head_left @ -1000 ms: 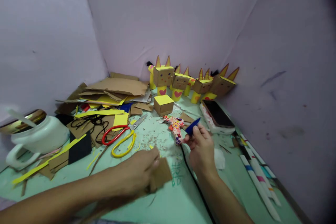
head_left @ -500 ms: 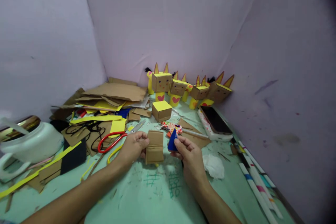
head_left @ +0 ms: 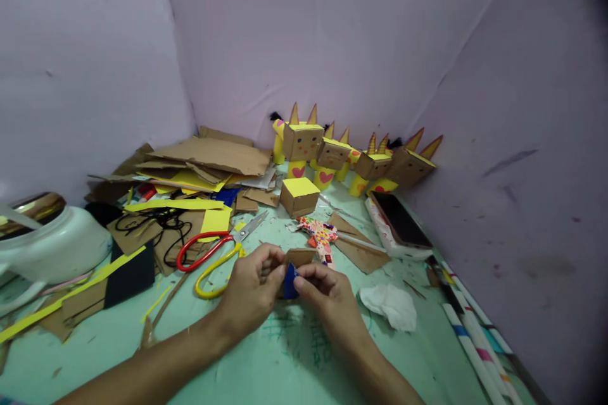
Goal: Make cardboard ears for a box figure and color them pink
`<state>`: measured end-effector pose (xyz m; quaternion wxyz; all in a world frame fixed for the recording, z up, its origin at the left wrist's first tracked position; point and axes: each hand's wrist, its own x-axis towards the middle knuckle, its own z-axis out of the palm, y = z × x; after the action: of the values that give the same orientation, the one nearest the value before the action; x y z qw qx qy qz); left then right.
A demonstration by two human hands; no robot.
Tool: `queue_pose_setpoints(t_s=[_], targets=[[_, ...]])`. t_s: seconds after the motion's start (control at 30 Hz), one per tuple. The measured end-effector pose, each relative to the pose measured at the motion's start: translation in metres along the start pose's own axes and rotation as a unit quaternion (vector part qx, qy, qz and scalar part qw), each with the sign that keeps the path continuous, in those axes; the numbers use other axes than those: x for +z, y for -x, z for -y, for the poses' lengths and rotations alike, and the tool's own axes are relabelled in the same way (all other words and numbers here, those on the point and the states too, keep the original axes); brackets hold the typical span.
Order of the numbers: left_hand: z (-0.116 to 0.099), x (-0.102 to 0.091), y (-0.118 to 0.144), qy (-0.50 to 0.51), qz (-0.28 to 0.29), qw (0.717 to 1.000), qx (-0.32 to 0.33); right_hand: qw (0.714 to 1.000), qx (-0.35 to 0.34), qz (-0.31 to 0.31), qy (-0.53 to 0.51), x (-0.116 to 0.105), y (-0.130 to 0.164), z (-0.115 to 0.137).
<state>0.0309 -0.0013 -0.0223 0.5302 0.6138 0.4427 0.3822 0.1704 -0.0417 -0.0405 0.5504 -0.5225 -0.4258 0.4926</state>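
1 blue triangular piece (head_left: 289, 285) was pinched in the narrowed fingers of the right hand (head_left: 327, 300) above the counter (head_left: 256, 367), in front of brown cardboard (head_left: 301, 257) that the left hand (head_left: 251, 285) held between its fingers. A floral-patterned glue gun (head_left: 322, 239) lay just beyond, scissors (head_left: 243, 233) near the left hand, crumpled white tissue (head_left: 390, 307) near the right.

Against the pale lilac walls (head_left: 247, 31), 4 horned figures (head_left: 303, 141) with box heads stand in a row. A dark phone (head_left: 401, 218) lies on a white case-like object (head_left: 387, 231) to their right, and beyond it run white rods (head_left: 475, 348) with coloured bands. A crumpled white tissue (head_left: 392, 309) rests on the green surface (head_left: 256, 370). At left are 1 pair of scissors (head_left: 244, 231), blades parted, tangled black string (head_left: 166, 220), a cardboard stack (head_left: 213, 155) and a pale mug (head_left: 71, 247).
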Motion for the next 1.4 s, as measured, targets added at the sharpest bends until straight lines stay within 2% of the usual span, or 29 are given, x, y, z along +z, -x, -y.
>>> queue_pose_setpoints(t_s=[0.17, 0.3, 0.47, 0.67, 0.73, 0.77, 0.87, 0.97, 1.03, 1.07, 1.17, 1.23, 1.3, 1.4], targets=[[-0.003, -0.003, 0.001, 0.064, 0.013, 0.998, -0.011, 0.988, -0.095, 0.002, 0.121, -0.002, 0.002, 0.0], [0.0, -0.004, -0.003, 0.107, -0.015, 0.994, -0.03, 0.985, -0.136, 0.03, 0.106, -0.002, 0.004, -0.002], [0.002, 0.005, -0.001, 0.204, -0.005, 0.975, -0.09, 0.977, -0.197, 0.023, 0.081, 0.002, 0.006, -0.001], [0.004, 0.011, -0.001, 0.24, -0.047, 0.965, -0.091, 0.961, -0.225, 0.002, 0.158, 0.004, 0.007, -0.002], [0.003, 0.007, -0.002, 0.236, -0.044, 0.967, -0.084, 0.935, -0.294, -0.004, 0.197, 0.0, 0.008, -0.002], [0.001, 0.004, -0.003, 0.232, -0.043, 0.969, -0.076, 0.913, -0.342, -0.014, 0.221, -0.003, 0.008, -0.001], [-0.005, -0.007, -0.004, 0.208, -0.031, 0.976, -0.06, 0.815, -0.482, -0.068, 0.314, -0.012, 0.007, 0.004], [-0.008, -0.013, -0.003, 0.204, 0.054, 0.966, -0.15, 0.719, -0.566, -0.057, 0.399, -0.014, 0.004, 0.008], [-0.007, -0.013, -0.002, 0.188, 0.093, 0.958, -0.196, 0.686, -0.59, -0.021, 0.425, -0.011, 0.002, 0.008], [-0.006, -0.013, -0.003, 0.174, 0.094, 0.96, -0.197, 0.682, -0.59, -0.01, 0.432, -0.01, 0.002, 0.007], [-0.003, -0.014, -0.006, 0.14, 0.069, 0.974, -0.165, 0.698, -0.567, -0.026, 0.438, -0.01, 0.002, 0.006], [-0.002, -0.018, -0.01, 0.138, 0.043, 0.977, -0.154, 0.731, -0.541, -0.05, 0.413, -0.013, 0.004, 0.007], [-0.001, -0.023, -0.014, 0.136, 0.022, 0.98, -0.147, 0.792, -0.494, -0.041, 0.356, -0.015, 0.006, 0.009], [0.0, -0.025, -0.017, 0.139, 0.011, 0.978, -0.154, 0.892, -0.375, 0.018, 0.253, -0.016, 0.008, 0.01]])
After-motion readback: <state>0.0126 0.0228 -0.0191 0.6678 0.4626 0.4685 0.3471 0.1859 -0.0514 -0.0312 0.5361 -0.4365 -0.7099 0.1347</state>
